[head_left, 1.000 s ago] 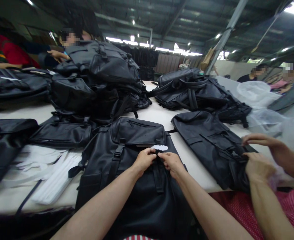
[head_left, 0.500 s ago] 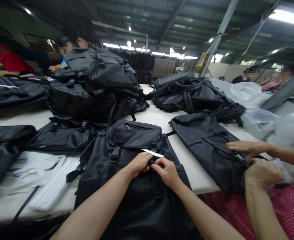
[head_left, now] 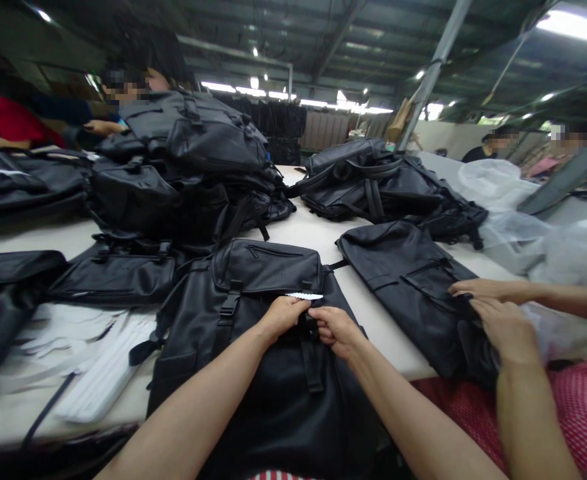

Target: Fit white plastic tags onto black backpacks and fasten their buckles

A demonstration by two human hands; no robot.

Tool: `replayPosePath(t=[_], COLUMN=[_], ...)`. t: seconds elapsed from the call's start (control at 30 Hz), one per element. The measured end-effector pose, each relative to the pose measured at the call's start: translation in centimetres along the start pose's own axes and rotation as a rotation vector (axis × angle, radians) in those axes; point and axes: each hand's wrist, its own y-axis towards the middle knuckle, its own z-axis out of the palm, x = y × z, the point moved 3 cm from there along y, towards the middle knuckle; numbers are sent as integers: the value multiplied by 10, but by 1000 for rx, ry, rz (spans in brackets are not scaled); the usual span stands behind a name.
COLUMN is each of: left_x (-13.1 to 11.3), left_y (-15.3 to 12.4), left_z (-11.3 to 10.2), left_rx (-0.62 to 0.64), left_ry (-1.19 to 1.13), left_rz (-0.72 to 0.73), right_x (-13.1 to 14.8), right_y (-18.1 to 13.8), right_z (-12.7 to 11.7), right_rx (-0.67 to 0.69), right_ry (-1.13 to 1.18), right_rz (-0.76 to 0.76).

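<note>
A black leather-look backpack [head_left: 268, 373] lies flat in front of me, its top flap pointing away. My left hand [head_left: 282, 315] and my right hand [head_left: 334, 329] meet at the right buckle strap just below the flap, both with fingers pinched closed. A small white strip with a toothed edge [head_left: 304, 296] sticks out above my fingers, against the flap's lower edge. Which hand grips the strip is hidden by the fingers.
Piles of black backpacks [head_left: 183, 167] fill the far table, another heap [head_left: 383, 183] sits right of centre. White strips [head_left: 98, 373] lie at the left. A co-worker's hands [head_left: 493, 313] rest on a flat backpack [head_left: 418, 293] at my right. Clear plastic bags [head_left: 523, 213] lie beyond.
My hands shifted slightly up toward the flap and the white strip turned flatter against it. The co-worker's hands moved over the backpack at the right.
</note>
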Motion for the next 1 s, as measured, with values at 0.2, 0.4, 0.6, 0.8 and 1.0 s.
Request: replayPosePath(t=[0.2,0.4,0.6,0.8,1.0], left_x=[4,5,7,16,19], left_y=[9,5,7,17,28], left_z=[-2,0,-4,-7,-7], left_rx=[-43,-20,-12,-62,-43], left_ry=[42,56,163,346,421], left_rz=[6,4,33,65,-15], right_x=[-8,-6,-4,7,10], right_y=[-12,-8,-8,-26,-87], right_z=[1,-5,6,-17,-23], right_rx=[21,48,158,59,398], right_ry=[-151,-179,-186,-639,-1177], right_rz=[-260,-22,-106,-331,-492])
